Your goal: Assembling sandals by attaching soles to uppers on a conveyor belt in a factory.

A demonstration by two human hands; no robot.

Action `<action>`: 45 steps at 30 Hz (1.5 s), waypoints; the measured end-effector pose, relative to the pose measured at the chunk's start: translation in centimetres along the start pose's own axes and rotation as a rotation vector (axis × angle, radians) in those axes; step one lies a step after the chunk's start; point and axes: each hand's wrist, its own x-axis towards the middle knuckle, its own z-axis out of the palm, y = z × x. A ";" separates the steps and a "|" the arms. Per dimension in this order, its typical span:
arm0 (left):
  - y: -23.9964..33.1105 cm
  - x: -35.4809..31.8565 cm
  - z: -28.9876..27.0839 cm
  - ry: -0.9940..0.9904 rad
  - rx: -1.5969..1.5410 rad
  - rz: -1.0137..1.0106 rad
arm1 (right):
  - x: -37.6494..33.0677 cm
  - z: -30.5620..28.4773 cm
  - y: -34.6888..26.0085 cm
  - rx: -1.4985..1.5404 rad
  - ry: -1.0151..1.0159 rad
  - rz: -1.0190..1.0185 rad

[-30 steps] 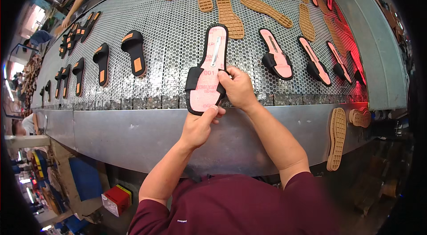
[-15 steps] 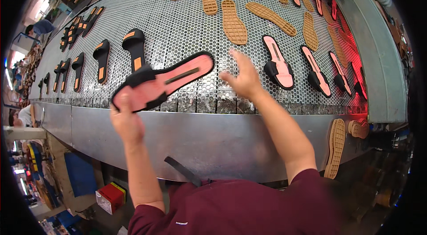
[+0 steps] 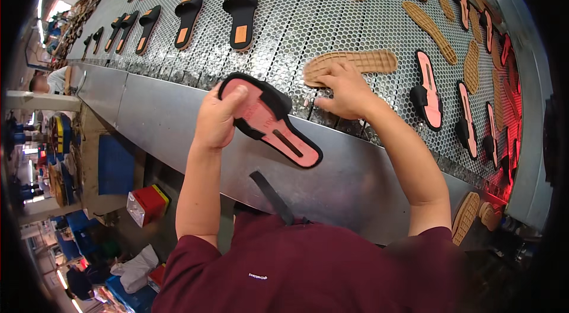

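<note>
Right hand point(image 3: 347, 91) now on tan sole point(image 3: 349, 64) (fingers flat, spread); left hand point(image 3: 216, 117) fingers gripping pink sandal point(image 3: 269, 120).

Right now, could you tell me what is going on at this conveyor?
A person in a maroon shirt stands at a perforated metal conveyor belt dotted with slides and loose soles. The left hand holds a pink slide sandal with a black strap just off the near edge of the belt, thumb pressed on its footbed. The right hand reaches onto the belt, fingers resting on the end of a tan ridged outsole lying flat there. More black-and-orange slides sit further along.
</note>
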 end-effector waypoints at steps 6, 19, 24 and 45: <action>-1.6 -0.2 1.1 -0.096 0.023 -0.157 | -1.4 -2.2 4.3 -0.126 -0.114 0.145; -2.6 -0.8 4.3 -0.153 -0.013 -0.184 | -11.6 -6.1 0.2 1.266 0.049 0.395; -3.2 -1.6 5.0 -0.283 0.022 -0.113 | -16.7 -3.4 -6.3 1.334 0.248 0.275; -3.1 -5.1 9.5 -0.398 0.254 0.047 | -18.2 0.2 -8.5 1.340 -0.073 0.398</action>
